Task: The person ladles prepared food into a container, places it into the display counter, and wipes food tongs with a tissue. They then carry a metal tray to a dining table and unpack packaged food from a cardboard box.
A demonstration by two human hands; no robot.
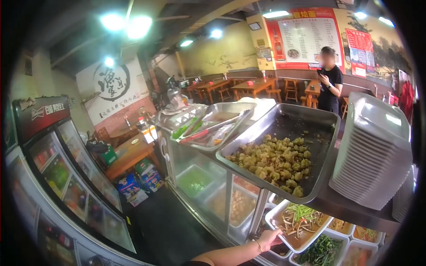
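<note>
My left hand point(268, 240), a thin bracelet at its wrist, reaches in from the bottom edge and grips the near left rim of a white tray point(288, 243). Brown strips with green and red pieces point(298, 219) lie in the tray, which sits a little tilted above other food trays in the display case. Below its right corner is a white tray of dark leafy greens point(320, 250). A large metal tray point(310, 128) with yellowish fried lumps point(277, 162) rests on the counter top above my hand. My right hand is out of view.
A tall stack of white trays point(372, 150) stands right on the counter. Metal trays point(213, 126) with tongs sit to the left. Glass panels point(195, 177) front the case. Drinks fridges point(73, 177) line the left side. A person point(329, 82) stands beyond, holding a phone.
</note>
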